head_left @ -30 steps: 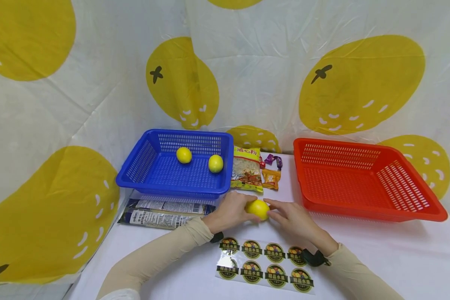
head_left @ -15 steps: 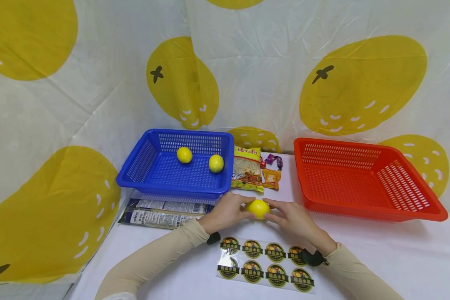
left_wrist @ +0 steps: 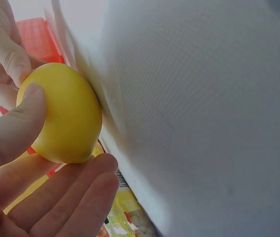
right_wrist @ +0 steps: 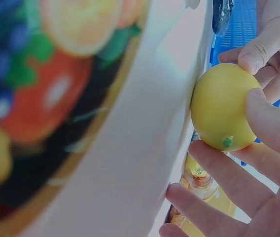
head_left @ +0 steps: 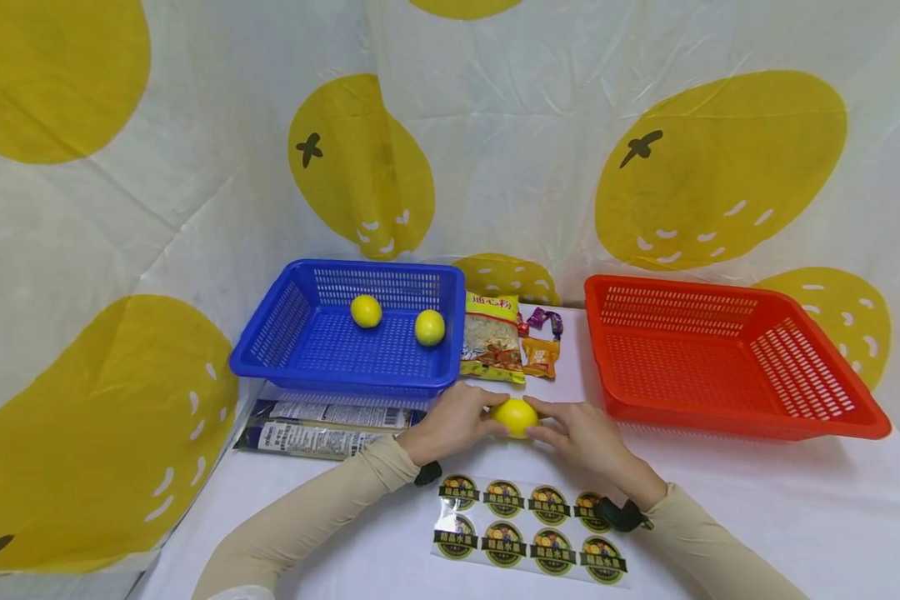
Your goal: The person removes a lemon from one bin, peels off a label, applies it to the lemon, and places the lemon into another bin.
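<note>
A yellow lemon (head_left: 515, 418) is at the middle of the white table, held between both hands. My left hand (head_left: 450, 427) pinches it from the left; in the left wrist view the thumb presses the lemon (left_wrist: 68, 116) and the fingers lie below it. From the right, my right hand (head_left: 591, 437) pinches the same fruit with thumb and fingers. The right wrist view shows a small green tip on the lemon (right_wrist: 221, 106). Just in front of the hands lies a clear sheet of round fruit stickers (head_left: 504, 543). A blue basket (head_left: 345, 385) with two lemons (head_left: 366, 311) stands behind the left hand.
At the right stands a red basket (head_left: 720, 423). Between the baskets lie a pasta bag (head_left: 493, 337), an orange packet (head_left: 541, 357) and small purple candies (head_left: 546, 318). Long dark packets (head_left: 307, 437) lie before the blue basket. A fruit-printed cloth (head_left: 510, 167) hangs behind.
The fingers have shifted slightly on the lemon, which stays in nearly the same spot between both hands. Baskets, packets and sticker sheet have not moved.
</note>
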`<state>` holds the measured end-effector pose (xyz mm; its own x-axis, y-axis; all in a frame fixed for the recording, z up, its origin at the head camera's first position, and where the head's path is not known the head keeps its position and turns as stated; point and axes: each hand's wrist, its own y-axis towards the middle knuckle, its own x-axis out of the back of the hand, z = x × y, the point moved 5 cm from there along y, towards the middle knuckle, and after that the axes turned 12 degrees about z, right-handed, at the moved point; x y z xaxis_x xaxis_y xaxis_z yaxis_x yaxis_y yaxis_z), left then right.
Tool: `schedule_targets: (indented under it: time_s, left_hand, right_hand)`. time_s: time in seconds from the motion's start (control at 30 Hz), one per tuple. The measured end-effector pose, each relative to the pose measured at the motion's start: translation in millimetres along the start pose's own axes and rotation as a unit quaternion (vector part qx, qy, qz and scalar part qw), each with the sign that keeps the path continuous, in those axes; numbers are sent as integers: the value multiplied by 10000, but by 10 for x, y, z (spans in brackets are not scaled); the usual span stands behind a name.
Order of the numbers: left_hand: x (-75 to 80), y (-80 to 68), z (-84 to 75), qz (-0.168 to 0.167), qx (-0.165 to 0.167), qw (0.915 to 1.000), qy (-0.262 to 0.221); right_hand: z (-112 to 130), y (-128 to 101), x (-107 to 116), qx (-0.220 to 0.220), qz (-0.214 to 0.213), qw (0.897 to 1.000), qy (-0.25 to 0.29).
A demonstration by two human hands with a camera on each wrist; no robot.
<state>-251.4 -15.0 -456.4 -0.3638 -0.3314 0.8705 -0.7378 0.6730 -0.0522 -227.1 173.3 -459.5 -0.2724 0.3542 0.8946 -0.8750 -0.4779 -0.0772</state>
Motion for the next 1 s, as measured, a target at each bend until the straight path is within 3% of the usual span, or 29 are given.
schedule_targets:
  time_s: [0.27,0.6,1.0]
  left_hand:
    - [-6,-4,5,-30,-56,9997,234]
    - [-41,-51,-11,-49,247,9995,213]
    - [-106,-78,-22,16,474,9973,560]
  right_hand:
    - [8,10,8,-56,33,10000,-36]
    - [2,0,0,-97,89,9999,93]
    - [11,-20,1,50,94,9999,63]
